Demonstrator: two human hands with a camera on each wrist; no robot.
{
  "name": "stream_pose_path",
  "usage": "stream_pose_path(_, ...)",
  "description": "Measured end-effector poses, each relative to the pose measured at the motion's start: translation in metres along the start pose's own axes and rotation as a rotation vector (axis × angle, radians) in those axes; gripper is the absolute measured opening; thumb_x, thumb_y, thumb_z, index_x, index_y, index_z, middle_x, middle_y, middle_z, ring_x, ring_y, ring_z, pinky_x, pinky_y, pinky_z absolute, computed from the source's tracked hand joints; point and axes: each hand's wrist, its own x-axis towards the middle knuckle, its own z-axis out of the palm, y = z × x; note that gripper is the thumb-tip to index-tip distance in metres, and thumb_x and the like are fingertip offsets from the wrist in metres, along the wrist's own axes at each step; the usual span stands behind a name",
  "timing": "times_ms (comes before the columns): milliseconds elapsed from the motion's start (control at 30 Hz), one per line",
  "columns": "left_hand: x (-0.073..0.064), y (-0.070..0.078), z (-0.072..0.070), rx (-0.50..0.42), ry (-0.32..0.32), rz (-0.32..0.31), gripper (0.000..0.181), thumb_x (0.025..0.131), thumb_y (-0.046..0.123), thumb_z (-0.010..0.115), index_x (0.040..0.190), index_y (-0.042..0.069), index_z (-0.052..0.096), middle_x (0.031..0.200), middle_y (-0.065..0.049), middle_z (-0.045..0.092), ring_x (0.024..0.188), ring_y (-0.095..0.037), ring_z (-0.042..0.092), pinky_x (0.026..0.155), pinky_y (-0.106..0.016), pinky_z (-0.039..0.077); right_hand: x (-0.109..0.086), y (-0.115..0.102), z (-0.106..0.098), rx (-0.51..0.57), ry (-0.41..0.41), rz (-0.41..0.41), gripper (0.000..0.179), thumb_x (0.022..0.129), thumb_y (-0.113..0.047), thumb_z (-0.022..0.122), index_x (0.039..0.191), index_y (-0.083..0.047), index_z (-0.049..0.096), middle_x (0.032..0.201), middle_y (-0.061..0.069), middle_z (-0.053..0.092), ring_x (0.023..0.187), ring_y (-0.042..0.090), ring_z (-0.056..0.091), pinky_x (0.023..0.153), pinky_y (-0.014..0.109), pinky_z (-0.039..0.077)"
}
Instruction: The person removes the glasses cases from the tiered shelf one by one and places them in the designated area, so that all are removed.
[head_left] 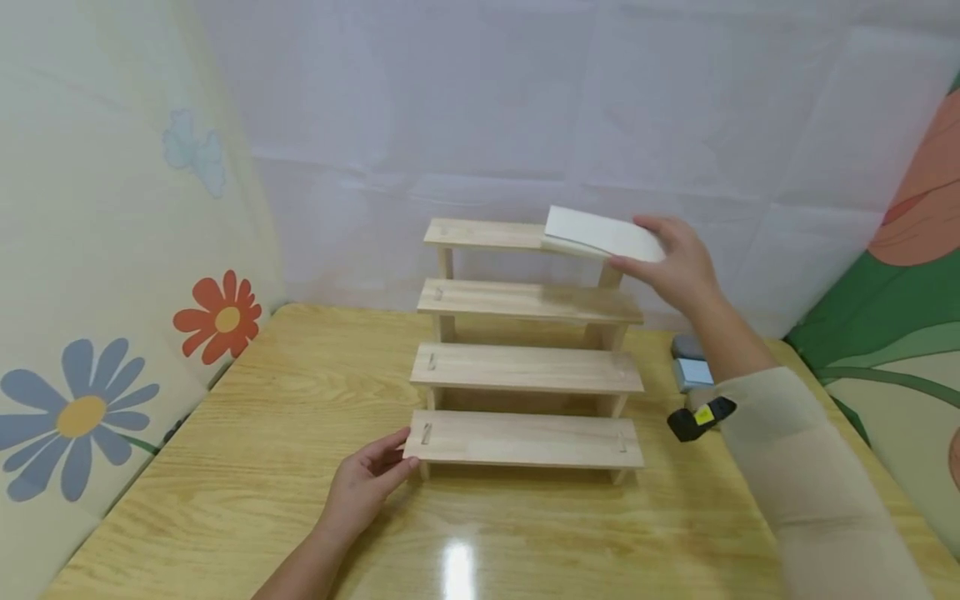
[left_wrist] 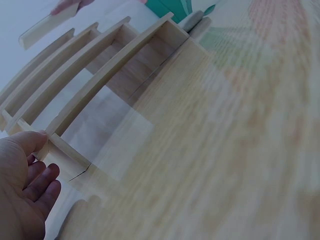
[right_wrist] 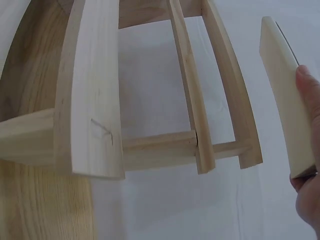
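Observation:
A light wooden stand with several stepped shelves (head_left: pixel 525 367) stands on the table. Up by its top shelf, my right hand (head_left: pixel 678 258) grips the right end of a slim white box (head_left: pixel 596 232) between thumb and fingers. The box, with a dark seam along its edge in the right wrist view, overlaps the right part of the top shelf in the head view. Down at the front, my left hand (head_left: pixel 367 483) pinches the left end of the lowest shelf (head_left: pixel 525 439). In the left wrist view the thumb (left_wrist: pixel 32 141) lies at that shelf's corner, other fingers below it.
On the wood-grain table (head_left: pixel 315 375), a light blue box (head_left: pixel 693 373) and a dark grey object (head_left: pixel 686 346) sit right of the stand, partly behind my right arm. A white cloth (head_left: pixel 465 100) hangs behind; flower-printed panels (head_left: pixel 82 250) flank the table.

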Motion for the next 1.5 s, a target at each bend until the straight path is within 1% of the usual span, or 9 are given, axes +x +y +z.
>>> stream_pose_path(167,0.000,0.001,0.000,0.016,0.010,0.001,0.046,0.087,0.012,0.074,0.130,0.001,0.061,0.125,-0.019,0.066,0.093,0.000,0.063,0.080,-0.012,0.052,-0.011,0.005,-0.010,-0.012,-0.008,0.009,0.075,0.081,-0.038,0.080,0.144,-0.012,0.049,0.149,0.016,0.044,0.135,0.038,0.038,0.109,0.057,0.033)
stream_pose_path(300,0.000,0.000,0.000,0.027,0.015,0.004,0.046,0.086,0.013,0.075,0.129,0.002,0.061,0.124,-0.019,0.067,0.093,-0.001,0.063,0.080,-0.012,0.052,-0.018,0.012,-0.018,-0.015,-0.003,0.014,0.075,0.081,-0.039,0.079,0.144,-0.011,0.048,0.147,0.018,0.044,0.131,0.039,0.040,0.105,0.057,0.035)
stream_pose_path(500,0.001,0.000,-0.001,0.027,0.015,0.001,0.046,0.087,0.013,0.074,0.130,0.002,0.061,0.124,-0.019,0.067,0.092,0.001,0.063,0.080,-0.012,0.052,-0.030,0.022,-0.030,-0.017,0.004,0.017,0.075,0.082,-0.036,0.079,0.144,-0.010,0.047,0.148,0.020,0.043,0.130,0.040,0.039,0.103,0.057,0.034)
stream_pose_path(767,0.001,-0.001,-0.001,0.024,0.010,-0.005,0.047,0.087,0.013,0.074,0.130,0.001,0.060,0.126,-0.019,0.066,0.093,0.001,0.062,0.080,-0.012,0.051,-0.047,0.035,-0.044,-0.049,0.001,0.065,0.077,0.084,-0.040,0.076,0.147,-0.011,0.044,0.151,0.020,0.038,0.133,0.043,0.035,0.103,0.062,0.033)
stream_pose_path(967,0.001,-0.001,-0.002,0.032,0.006,-0.005,0.047,0.087,0.014,0.074,0.131,0.002,0.060,0.128,-0.018,0.065,0.097,-0.003,0.063,0.081,-0.012,0.051,-0.063,0.049,-0.055,-0.034,-0.001,0.106,0.079,0.084,-0.042,0.076,0.149,-0.013,0.041,0.153,0.020,0.034,0.136,0.046,0.031,0.102,0.066,0.031)
stream_pose_path(1133,0.001,0.000,-0.001,0.037,0.007,-0.002,0.047,0.087,0.014,0.074,0.131,0.002,0.060,0.127,-0.019,0.065,0.097,-0.004,0.064,0.081,-0.012,0.051,-0.075,0.063,-0.063,-0.045,0.027,0.125,0.079,0.084,-0.042,0.076,0.149,-0.013,0.041,0.152,0.021,0.035,0.133,0.045,0.033,0.097,0.064,0.034)
stream_pose_path(1233,0.001,0.000,-0.001,0.040,0.005,-0.003,0.048,0.087,0.014,0.074,0.131,0.002,0.060,0.127,-0.020,0.065,0.096,-0.003,0.063,0.080,-0.012,0.051,-0.081,0.071,-0.067,-0.060,0.048,0.114,0.077,0.084,-0.039,0.076,0.147,-0.010,0.043,0.150,0.022,0.039,0.132,0.044,0.034,0.096,0.063,0.034)
stream_pose_path(1367,0.001,0.000,-0.001,0.035,0.001,-0.004,0.047,0.088,0.015,0.074,0.131,0.002,0.060,0.128,-0.020,0.065,0.095,-0.002,0.063,0.080,-0.012,0.051,-0.090,0.080,-0.070,-0.092,0.053,0.117,0.075,0.086,-0.037,0.075,0.147,-0.007,0.043,0.146,0.025,0.041,0.129,0.046,0.035,0.092,0.062,0.036)
stream_pose_path(1500,0.002,0.000,-0.002,0.031,0.000,-0.005,0.048,0.088,0.016,0.074,0.132,0.003,0.059,0.129,-0.019,0.064,0.093,0.002,0.062,0.080,-0.012,0.051,-0.100,0.087,-0.071,-0.093,0.047,0.144,0.074,0.088,-0.034,0.073,0.147,-0.004,0.041,0.146,0.029,0.038,0.127,0.047,0.034,0.090,0.062,0.035)
